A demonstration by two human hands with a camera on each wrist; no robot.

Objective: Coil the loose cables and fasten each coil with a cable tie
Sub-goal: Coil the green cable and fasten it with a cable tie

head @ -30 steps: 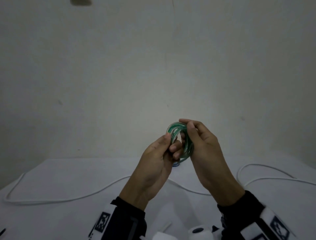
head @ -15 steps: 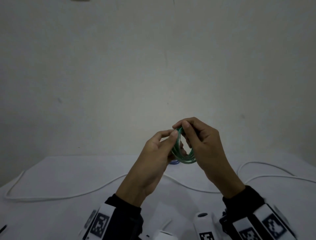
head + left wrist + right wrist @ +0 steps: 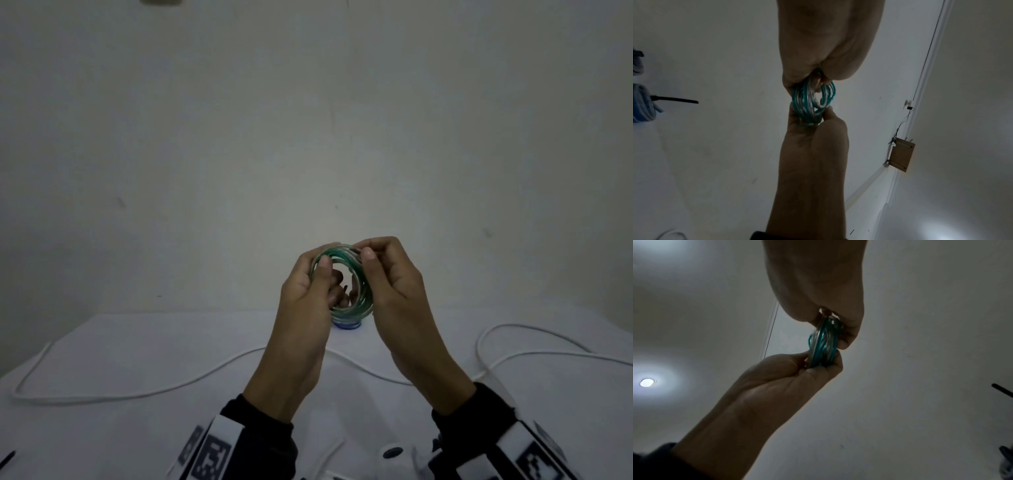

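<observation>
1. Pale wall filled the upper head view, with the white bench [image 3: 102, 359] below it. I held the green coil [image 3: 346, 281] up in front of me above the bench, my left hand [image 3: 308, 291] pinching its left side and my right hand [image 3: 390, 281] pinching its top right, so both hands were clamped on it. A white cable [image 3: 137, 394] lay loose across the bench, and a bit of something blue [image 3: 347, 324] showed just under the coil.

2. From the left wrist, my left hand [image 3: 813, 146] gripped the lower part of the green coil [image 3: 812, 102], and my right hand [image 3: 828, 40] gripped the upper part. A blue coil [image 3: 642, 104] with a black tie [image 3: 674, 99] sat at the left edge.

3. From the right wrist, the green coil [image 3: 823, 344] stood edge-on between my right hand [image 3: 787, 382] below and my left hand [image 3: 818, 280] above, fingers curled round it. A ceiling light [image 3: 646, 382] glowed at left.
</observation>
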